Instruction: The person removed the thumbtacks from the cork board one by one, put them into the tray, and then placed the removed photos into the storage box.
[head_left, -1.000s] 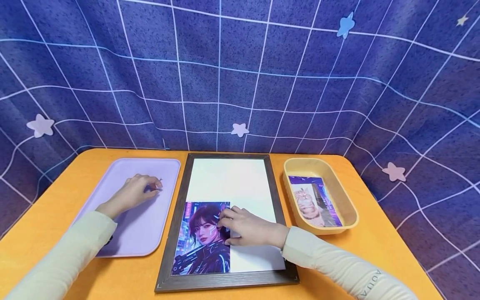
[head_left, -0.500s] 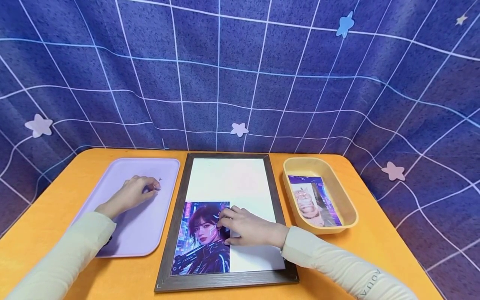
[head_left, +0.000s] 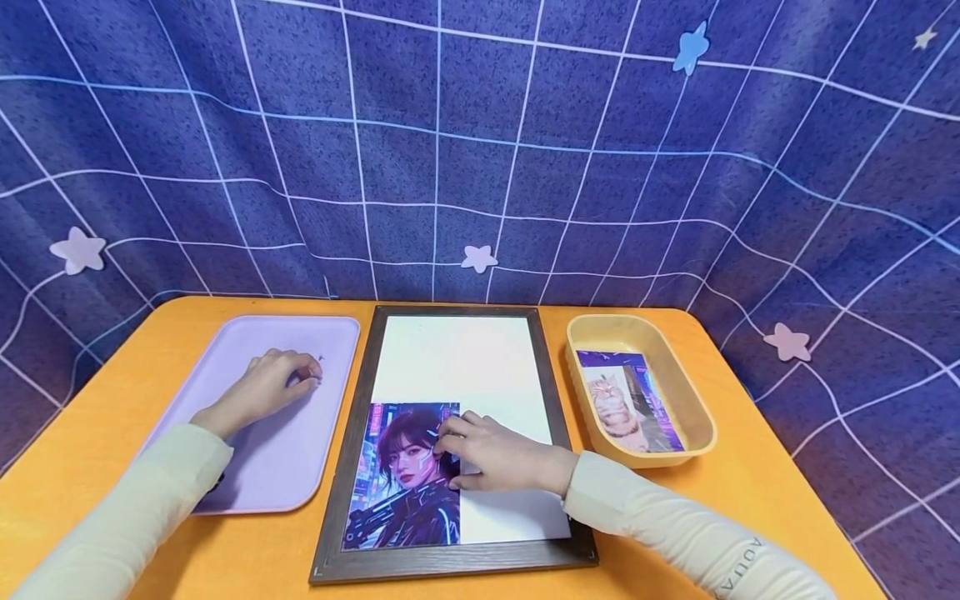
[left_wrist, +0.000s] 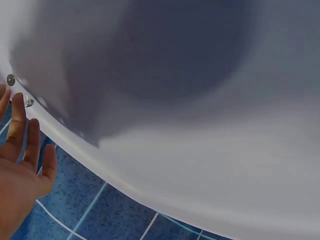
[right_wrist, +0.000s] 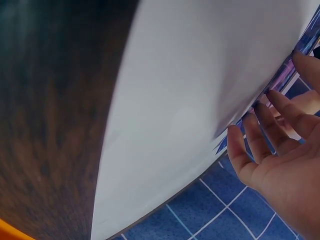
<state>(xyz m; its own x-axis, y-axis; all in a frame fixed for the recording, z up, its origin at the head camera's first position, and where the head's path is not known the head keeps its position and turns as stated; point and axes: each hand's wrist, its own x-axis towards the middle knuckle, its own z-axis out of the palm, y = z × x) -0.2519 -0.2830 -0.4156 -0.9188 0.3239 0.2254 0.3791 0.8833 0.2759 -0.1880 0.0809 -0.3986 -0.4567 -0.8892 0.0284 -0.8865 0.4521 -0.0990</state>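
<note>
My left hand (head_left: 266,387) reaches over a lilac tray (head_left: 240,467), its index finger and thumb brought close together near the tray's right side. In the left wrist view, two small metallic pieces like pins, one a round-headed piece (left_wrist: 11,80) and the other a clear or silvery piece (left_wrist: 28,102), show beside the fingertips (left_wrist: 18,97). I cannot tell whether the thumb and index finger pinch one. My right hand (head_left: 498,457) rests its loosely bent fingers on the right edge of a picture print (head_left: 408,508), which lies in the lower left of a dark-framed white board (head_left: 465,358).
A yellow bin (head_left: 693,417) right of the board holds several prints, among them a cat picture (head_left: 617,408). The orange table (head_left: 172,567) ends at a dark blue curtain (head_left: 420,150) with stars. A dark speck (head_left: 321,358) sits on the tray.
Almost nothing moves. The left hand shifts very slightly over the tray; the right hand and the print stay in place.
</note>
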